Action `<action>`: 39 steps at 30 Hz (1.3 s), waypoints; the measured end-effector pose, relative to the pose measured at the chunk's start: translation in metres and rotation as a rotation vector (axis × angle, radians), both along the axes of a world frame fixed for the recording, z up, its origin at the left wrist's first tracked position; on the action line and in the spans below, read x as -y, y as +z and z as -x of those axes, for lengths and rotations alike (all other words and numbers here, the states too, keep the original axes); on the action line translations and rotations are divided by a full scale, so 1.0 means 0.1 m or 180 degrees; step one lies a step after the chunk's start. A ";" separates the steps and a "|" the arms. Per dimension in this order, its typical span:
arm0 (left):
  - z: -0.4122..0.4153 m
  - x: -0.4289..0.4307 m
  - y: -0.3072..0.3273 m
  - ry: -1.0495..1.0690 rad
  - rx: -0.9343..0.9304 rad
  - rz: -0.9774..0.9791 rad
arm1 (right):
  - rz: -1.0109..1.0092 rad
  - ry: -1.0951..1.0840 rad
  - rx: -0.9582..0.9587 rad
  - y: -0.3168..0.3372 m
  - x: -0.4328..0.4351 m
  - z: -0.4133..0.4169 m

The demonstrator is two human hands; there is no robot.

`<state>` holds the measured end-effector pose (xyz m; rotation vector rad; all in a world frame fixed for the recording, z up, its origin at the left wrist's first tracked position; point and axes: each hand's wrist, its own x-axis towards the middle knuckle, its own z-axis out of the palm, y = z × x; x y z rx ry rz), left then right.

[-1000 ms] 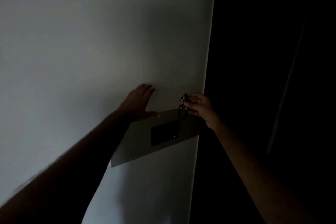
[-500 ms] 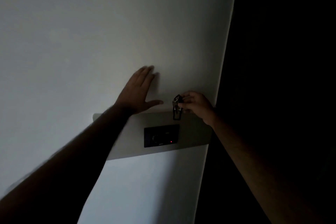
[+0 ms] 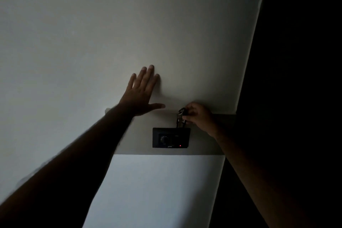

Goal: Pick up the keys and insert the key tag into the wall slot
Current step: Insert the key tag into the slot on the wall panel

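Head view of a very dim room, looking up along two bare forearms toward a pale wall [image 3: 111, 24]. Nearest the camera, both arms rise from the bottom corners in deep shadow.

Further along, the left hand [image 3: 140, 94] lies flat on the wall with fingers spread and thumb out to the side, holding nothing. It most likely steadies the person in the dark. It sits up and to the left of the work, well clear of it.

The right hand [image 3: 199, 116] is closed in a pinch on a small bunch of keys [image 3: 181, 113], held just above a black wall panel [image 3: 171, 138]. A darker piece, probably the key tag [image 3: 180, 124], hangs straight down from the keys, and its lower end meets the panel's top edge. Whether it has entered the slot is too dark to tell; the slot itself cannot be made out. Holding from above lets the tag hang plumb over the opening.

The panel is set in a grey band [image 3: 140, 140] across the wall, and a tiny red light [image 3: 180, 145] glows near its bottom edge.

Just right of the hand, the wall ends at a vertical corner [image 3: 246, 61] with blackness beyond. There is little sideways room there, but open wall above and to the left.
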<state>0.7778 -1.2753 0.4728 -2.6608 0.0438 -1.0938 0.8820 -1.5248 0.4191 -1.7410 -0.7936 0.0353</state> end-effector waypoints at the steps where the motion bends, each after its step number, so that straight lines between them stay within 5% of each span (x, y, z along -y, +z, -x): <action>1: -0.01 0.00 -0.01 0.0011 -0.0009 0.0003 | 0.0001 0.0024 -0.0002 -0.02 -0.01 -0.02; 11: -0.08 0.02 -0.06 0.0011 0.0030 0.0071 | 0.0333 0.0280 0.0084 -0.30 -0.05 -0.06; 20: -0.08 0.03 -0.06 0.0008 0.0021 0.0110 | 0.0493 0.0150 0.0877 -0.46 -0.08 -0.04; 26: -0.06 0.04 -0.04 0.0016 -0.0071 0.0151 | 0.0768 -0.0196 0.1991 -0.51 -0.07 0.00; 39: -0.06 0.06 -0.04 0.0129 -0.0212 0.0210 | 0.0800 -0.0379 0.2316 -0.55 -0.01 0.08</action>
